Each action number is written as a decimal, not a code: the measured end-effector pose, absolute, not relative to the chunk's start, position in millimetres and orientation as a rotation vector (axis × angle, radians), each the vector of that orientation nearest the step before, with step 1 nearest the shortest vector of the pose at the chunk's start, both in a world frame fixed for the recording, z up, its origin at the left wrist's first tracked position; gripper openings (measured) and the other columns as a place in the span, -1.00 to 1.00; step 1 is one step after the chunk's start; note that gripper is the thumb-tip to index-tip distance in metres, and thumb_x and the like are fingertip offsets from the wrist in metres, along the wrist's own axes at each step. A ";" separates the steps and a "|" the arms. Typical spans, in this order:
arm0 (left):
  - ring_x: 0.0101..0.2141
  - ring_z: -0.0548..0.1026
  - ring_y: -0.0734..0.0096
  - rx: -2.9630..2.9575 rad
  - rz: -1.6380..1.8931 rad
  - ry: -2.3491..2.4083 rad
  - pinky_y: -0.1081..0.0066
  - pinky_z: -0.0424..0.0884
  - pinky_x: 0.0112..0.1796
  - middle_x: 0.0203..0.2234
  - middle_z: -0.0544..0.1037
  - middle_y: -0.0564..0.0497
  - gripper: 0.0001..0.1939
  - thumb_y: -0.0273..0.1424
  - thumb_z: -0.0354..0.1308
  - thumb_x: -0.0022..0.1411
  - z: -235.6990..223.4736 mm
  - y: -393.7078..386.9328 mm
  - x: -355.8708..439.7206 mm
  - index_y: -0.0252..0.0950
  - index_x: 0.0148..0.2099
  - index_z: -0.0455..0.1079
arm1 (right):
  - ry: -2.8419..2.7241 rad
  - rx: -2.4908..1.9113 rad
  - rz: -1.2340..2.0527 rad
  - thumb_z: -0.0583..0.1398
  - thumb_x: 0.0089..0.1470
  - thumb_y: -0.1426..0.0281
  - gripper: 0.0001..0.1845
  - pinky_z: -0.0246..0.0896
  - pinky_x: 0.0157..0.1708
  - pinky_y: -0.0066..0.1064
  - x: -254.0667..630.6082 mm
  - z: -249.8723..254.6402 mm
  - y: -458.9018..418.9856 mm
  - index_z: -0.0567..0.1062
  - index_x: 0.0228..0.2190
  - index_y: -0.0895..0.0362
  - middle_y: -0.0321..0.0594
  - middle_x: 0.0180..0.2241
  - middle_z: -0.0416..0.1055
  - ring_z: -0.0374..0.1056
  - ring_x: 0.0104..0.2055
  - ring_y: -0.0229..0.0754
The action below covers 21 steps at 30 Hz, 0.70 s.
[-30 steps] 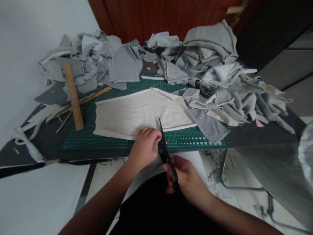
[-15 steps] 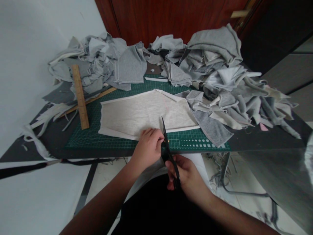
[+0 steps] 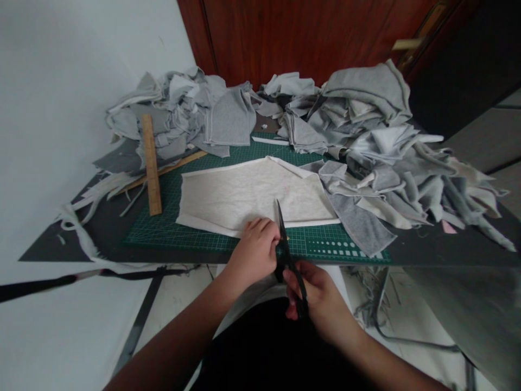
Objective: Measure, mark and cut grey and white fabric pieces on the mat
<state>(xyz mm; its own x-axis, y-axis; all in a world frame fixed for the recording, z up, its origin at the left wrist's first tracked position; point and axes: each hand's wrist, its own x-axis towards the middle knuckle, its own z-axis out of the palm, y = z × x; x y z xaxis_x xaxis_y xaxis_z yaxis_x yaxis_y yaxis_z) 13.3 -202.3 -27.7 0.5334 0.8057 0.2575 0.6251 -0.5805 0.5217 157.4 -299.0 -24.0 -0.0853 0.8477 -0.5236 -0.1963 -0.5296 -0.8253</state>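
Observation:
A cream piece of fabric (image 3: 240, 187) with folded white edges lies flat on the green cutting mat (image 3: 163, 239). At its near edge my left hand (image 3: 258, 247) is closed, fingers bent together beside the scissors; its fingertips are partly hidden, and what they pinch is unclear. My right hand (image 3: 317, 290) grips the black-handled scissors (image 3: 286, 241) just below the table's front edge. Their upper blade points away from me, its tip over the fabric. The other blade is hard to make out near my left hand.
A wooden ruler (image 3: 151, 165) lies on the left, crossing another wooden strip (image 3: 183, 162). Heaps of grey fabric scraps (image 3: 179, 103) stand at the back left, with more scraps (image 3: 378, 141) along the right. A dark strap (image 3: 40, 285) stretches past the table's left front.
The whole view has shifted, so the table sits slightly lower and further right in the picture. Both hands keep nearly the same place by the fabric, scissors still in my right hand.

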 end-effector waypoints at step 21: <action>-0.25 0.36 0.21 2.362 0.758 1.072 0.27 0.28 -0.26 -0.39 0.40 0.01 -0.82 -0.63 0.06 0.13 -27.5 -195.5 12.0 -0.23 -0.35 0.23 | -0.738 -1.337 1.718 0.39 -0.15 -0.12 -0.40 0.14 -0.71 -0.54 156.8 -18.3 -272.4 0.34 -0.47 0.12 -0.42 -0.70 0.35 0.29 -0.72 -0.33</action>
